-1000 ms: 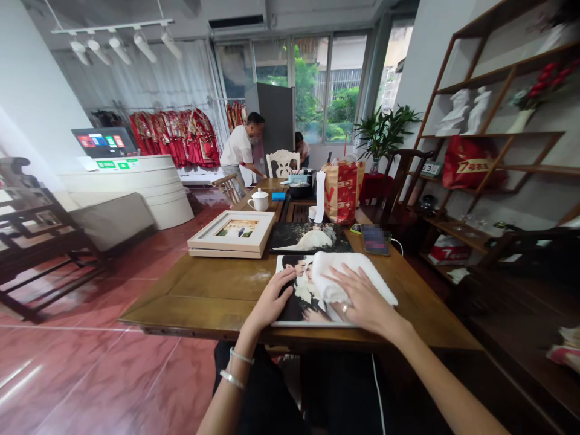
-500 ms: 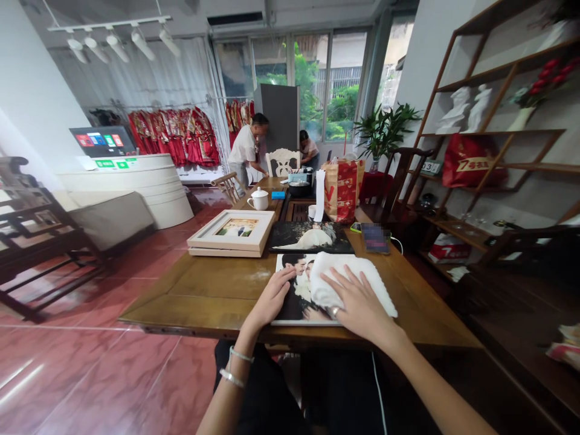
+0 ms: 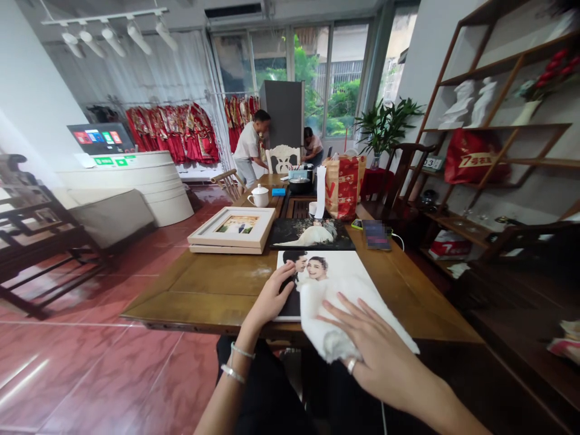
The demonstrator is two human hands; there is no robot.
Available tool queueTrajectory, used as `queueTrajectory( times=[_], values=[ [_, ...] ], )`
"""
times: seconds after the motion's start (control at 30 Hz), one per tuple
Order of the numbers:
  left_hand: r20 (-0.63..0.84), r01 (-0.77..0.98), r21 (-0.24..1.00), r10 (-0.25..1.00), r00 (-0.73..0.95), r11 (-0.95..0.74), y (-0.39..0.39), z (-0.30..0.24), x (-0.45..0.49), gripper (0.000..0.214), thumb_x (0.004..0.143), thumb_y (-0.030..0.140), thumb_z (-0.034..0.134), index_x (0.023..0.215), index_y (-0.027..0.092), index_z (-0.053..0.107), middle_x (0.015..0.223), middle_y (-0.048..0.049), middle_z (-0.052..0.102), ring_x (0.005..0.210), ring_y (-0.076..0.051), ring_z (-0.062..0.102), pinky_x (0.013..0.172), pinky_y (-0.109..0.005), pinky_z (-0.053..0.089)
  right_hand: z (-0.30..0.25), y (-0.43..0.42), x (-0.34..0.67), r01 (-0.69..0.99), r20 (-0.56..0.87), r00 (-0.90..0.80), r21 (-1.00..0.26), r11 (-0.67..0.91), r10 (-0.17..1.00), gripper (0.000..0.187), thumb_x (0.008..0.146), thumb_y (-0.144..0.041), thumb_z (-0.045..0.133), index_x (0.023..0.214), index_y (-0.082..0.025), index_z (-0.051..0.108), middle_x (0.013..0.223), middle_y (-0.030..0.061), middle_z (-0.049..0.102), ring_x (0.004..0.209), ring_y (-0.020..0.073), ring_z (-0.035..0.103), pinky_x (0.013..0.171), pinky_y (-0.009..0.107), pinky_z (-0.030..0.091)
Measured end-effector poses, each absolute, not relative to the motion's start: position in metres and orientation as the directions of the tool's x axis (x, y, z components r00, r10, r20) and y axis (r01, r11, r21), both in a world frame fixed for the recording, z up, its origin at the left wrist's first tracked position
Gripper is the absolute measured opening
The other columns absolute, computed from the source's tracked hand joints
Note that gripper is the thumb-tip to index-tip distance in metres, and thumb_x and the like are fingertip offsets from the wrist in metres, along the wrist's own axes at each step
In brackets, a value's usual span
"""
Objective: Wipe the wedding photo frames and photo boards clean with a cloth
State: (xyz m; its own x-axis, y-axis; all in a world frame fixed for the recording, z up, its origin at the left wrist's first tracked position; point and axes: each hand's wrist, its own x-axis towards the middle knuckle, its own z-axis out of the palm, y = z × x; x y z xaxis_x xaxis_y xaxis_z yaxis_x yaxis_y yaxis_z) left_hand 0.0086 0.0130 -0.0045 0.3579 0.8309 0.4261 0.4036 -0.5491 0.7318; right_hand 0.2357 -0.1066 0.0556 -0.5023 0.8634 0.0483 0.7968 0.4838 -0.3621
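A glossy wedding photo panel (image 3: pixel 347 260) lies at the near edge of the wooden table, showing a couple. My left hand (image 3: pixel 274 293) rests on its left edge with fingers stretched out, holding nothing. Under my right hand (image 3: pixel 362 332) is a folded white cloth (image 3: pixel 312 308), which it holds against the panel's lower right part, fingers spread over the top. The cloth hangs past the panel's near edge. Just beyond lies a second, dark photo panel (image 3: pixel 290 241) with a figure in a white dress.
Stacked pale picture frames (image 3: pixel 194 240) sit at left on the table (image 3: pixel 181 296). Further back stand a lidded white cup (image 3: pixel 260 196), a blue box (image 3: pixel 278 192) and a paper bag (image 3: pixel 345 187). A phone (image 3: pixel 377 235) with a cable lies at right. Two people (image 3: pixel 247 145) bend over at the back.
My right hand has slid the white cloth toward me and slightly right, uncovering more of the couple in the photo. My left hand has stayed at the panel's left edge.
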Motion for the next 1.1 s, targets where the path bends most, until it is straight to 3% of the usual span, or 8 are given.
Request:
queueTrajectory(
  times=[0.2, 0.37, 0.6, 0.77, 0.97, 1.1],
  values=[
    [0.402, 0.43, 0.718, 0.831, 0.385, -0.547, 0.011, 0.0, 0.008, 0.039, 0.088, 0.021, 0.049, 0.126, 0.02, 0.056, 0.141, -0.0103, 0.047, 0.135, -0.023, 0.039, 0.114, -0.046, 0.026, 0.046, -0.042, 0.264, 0.92, 0.082, -0.255, -0.286, 0.268, 0.963, 0.075, 0.062, -0.01, 0.047, 0.136, -0.025, 0.047, 0.146, 0.0008, 0.039, 0.14, 0.0276, 0.021, 0.113, 0.05, 0.015],
    [0.393, 0.438, 0.716, 0.833, 0.39, -0.543, 0.011, -0.002, 0.007, 0.043, 0.085, 0.023, 0.056, 0.128, 0.019, 0.055, 0.141, -0.0119, 0.046, 0.135, -0.025, 0.038, 0.114, -0.046, 0.025, 0.054, 0.015, 0.246, 0.894, 0.077, -0.316, -0.309, 0.324, 0.946, 0.058, 0.074, -0.022, 0.049, 0.132, -0.013, 0.051, 0.143, 0.0112, 0.044, 0.138, 0.0319, 0.025, 0.111, 0.05, 0.018],
    [0.382, 0.449, 0.716, 0.838, 0.388, -0.534, 0.012, -0.003, 0.007, 0.042, 0.084, 0.024, 0.057, 0.126, 0.02, 0.056, 0.136, -0.0108, 0.05, 0.13, -0.026, 0.043, 0.113, -0.045, 0.028, 0.061, 0.058, 0.171, 0.814, 0.09, -0.481, -0.323, 0.482, 0.872, 0.058, 0.076, -0.02, 0.049, 0.134, -0.016, 0.048, 0.142, 0.0088, 0.045, 0.135, 0.026, 0.032, 0.111, 0.041, 0.02],
    [0.374, 0.438, 0.729, 0.842, 0.39, -0.527, 0.011, -0.004, 0.007, 0.042, 0.085, 0.025, 0.055, 0.127, 0.02, 0.055, 0.139, -0.0103, 0.048, 0.132, -0.025, 0.04, 0.113, -0.044, 0.027, 0.058, 0.055, 0.176, 0.816, 0.113, -0.476, -0.314, 0.486, 0.872, 0.058, 0.076, -0.019, 0.048, 0.134, -0.015, 0.049, 0.141, 0.0069, 0.048, 0.134, 0.0238, 0.033, 0.111, 0.037, 0.02],
    [0.386, 0.402, 0.743, 0.833, 0.396, -0.535, 0.013, -0.006, 0.007, 0.042, 0.087, 0.023, 0.052, 0.129, 0.019, 0.053, 0.143, -0.011, 0.044, 0.136, -0.024, 0.035, 0.115, -0.044, 0.022, 0.046, 0.031, 0.23, 0.91, 0.146, -0.285, -0.269, 0.316, 0.947, 0.056, 0.077, -0.022, 0.049, 0.132, -0.009, 0.051, 0.143, 0.0142, 0.044, 0.136, 0.0337, 0.026, 0.11, 0.049, 0.018],
    [0.394, 0.374, 0.772, 0.849, 0.353, -0.514, 0.014, -0.007, 0.008, 0.036, 0.092, 0.027, 0.044, 0.126, 0.021, 0.057, 0.141, -0.0084, 0.047, 0.135, -0.022, 0.038, 0.116, -0.044, 0.023, 0.039, 0.006, 0.225, 0.908, 0.155, -0.304, -0.252, 0.335, 0.94, 0.062, 0.073, -0.016, 0.048, 0.135, -0.019, 0.048, 0.147, 0.0053, 0.038, 0.139, 0.0315, 0.019, 0.112, 0.053, 0.01]
  ],
)
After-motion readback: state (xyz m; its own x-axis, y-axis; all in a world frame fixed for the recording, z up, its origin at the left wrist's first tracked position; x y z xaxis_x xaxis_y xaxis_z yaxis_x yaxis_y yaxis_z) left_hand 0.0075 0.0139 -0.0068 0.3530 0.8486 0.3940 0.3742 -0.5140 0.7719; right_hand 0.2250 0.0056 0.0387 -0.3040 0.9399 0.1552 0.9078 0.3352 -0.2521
